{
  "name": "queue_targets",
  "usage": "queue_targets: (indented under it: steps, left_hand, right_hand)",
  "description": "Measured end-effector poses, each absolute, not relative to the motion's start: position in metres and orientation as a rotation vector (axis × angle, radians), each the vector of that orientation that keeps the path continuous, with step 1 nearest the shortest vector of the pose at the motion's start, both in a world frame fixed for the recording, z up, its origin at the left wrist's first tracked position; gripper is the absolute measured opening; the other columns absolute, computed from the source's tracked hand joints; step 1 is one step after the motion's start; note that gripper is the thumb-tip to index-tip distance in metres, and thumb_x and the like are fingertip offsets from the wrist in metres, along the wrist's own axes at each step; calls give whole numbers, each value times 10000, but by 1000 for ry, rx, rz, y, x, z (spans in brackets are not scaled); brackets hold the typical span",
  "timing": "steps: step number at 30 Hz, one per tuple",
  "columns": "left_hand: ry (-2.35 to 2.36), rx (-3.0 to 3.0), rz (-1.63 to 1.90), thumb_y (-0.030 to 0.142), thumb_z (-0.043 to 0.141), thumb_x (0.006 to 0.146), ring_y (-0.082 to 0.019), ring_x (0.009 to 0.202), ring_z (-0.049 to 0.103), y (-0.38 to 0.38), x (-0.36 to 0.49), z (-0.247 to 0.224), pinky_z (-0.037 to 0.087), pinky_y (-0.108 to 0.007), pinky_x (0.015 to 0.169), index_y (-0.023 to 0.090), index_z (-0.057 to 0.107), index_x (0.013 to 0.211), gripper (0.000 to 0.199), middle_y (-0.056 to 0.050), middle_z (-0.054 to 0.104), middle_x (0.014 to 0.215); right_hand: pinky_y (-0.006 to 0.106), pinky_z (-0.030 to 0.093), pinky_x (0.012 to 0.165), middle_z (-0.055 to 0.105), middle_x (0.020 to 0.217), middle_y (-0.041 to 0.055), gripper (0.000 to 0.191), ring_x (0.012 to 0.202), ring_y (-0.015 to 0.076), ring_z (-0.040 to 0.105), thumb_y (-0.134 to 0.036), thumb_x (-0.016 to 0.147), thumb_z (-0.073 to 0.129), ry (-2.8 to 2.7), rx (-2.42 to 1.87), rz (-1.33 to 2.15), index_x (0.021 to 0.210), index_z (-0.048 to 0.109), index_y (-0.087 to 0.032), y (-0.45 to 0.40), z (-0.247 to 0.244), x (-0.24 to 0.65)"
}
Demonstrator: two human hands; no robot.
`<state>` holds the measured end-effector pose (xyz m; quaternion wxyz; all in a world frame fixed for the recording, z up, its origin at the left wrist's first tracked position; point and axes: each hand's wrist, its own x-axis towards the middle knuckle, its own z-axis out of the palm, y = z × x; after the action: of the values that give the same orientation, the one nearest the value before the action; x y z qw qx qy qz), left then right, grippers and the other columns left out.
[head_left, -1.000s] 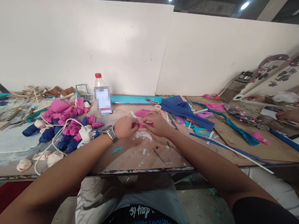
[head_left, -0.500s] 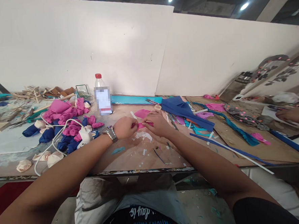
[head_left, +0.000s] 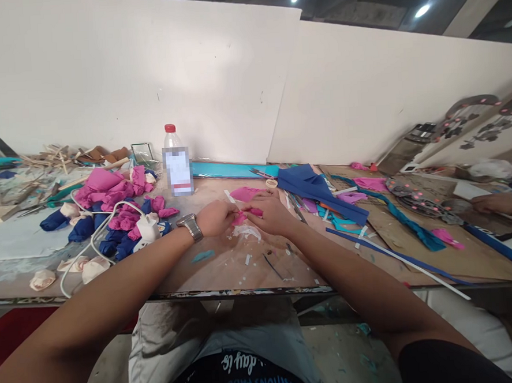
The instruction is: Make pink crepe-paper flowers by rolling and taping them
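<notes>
At the middle of the table, my left hand [head_left: 216, 219] pinches one end of a small, crumpled pink cloth-like piece [head_left: 240, 219]. My right hand [head_left: 271, 213] has its fingers closed over the other end, so part of the piece is hidden. Whether it is fabric or crepe paper I cannot tell. A flat pink sheet [head_left: 244, 194] of similar material lies just beyond my fingers. Below them, a whitish smear [head_left: 249, 233] marks the tabletop. A metal wristwatch [head_left: 191, 226] is on my left wrist.
Pink and navy crumpled rosettes [head_left: 102, 186] are heaped left, crossed by a white cable [head_left: 92, 241]. A bottle [head_left: 171, 138] stands behind a phone [head_left: 179, 174]. Scissors [head_left: 261, 173], navy cloth [head_left: 307, 182] and strips lie right. Another person's hand [head_left: 502, 206] is at far right.
My fingers have shifted slightly around the pink piece, and more of it shows between my hands. The other person's hand at far right has moved a little.
</notes>
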<state>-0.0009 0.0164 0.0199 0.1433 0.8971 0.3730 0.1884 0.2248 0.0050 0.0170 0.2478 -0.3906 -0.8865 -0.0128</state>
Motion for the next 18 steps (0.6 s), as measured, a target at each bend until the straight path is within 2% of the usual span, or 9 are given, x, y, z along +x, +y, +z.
queue_targets:
  steps: [6,12,18]
  left_hand:
    - [1079,2564,538,222,496,902,-156,608,554,14,0,24,326,-295,598,173,675,727,255,-32,690,673]
    - [1107,2539,492,186,499,874,-152,626,568,11,1,29,333,-286,608,164,695,758,229,-24,703,692]
    - [1127,2513,496,282,522,918,-141,602,547,11,1,28,314,-286,594,156,692,725,286,-29,691,670]
  right_hand:
    - [448,280,983,789,982,50,177,1053,269,628,-335,974,610,-2423,-1080,-36,925,742,-227,6,18,226]
    - [437,284,999,789,1006,56,170,1058,263,635,-326,979,618,-2424,-1097,-29,930,739,-217,7,20,225]
    - [445,254,995,787,986,43,116,1060,265,641,-304,953,657,-2428,-1081,-36,911,731,-225,3,21,224]
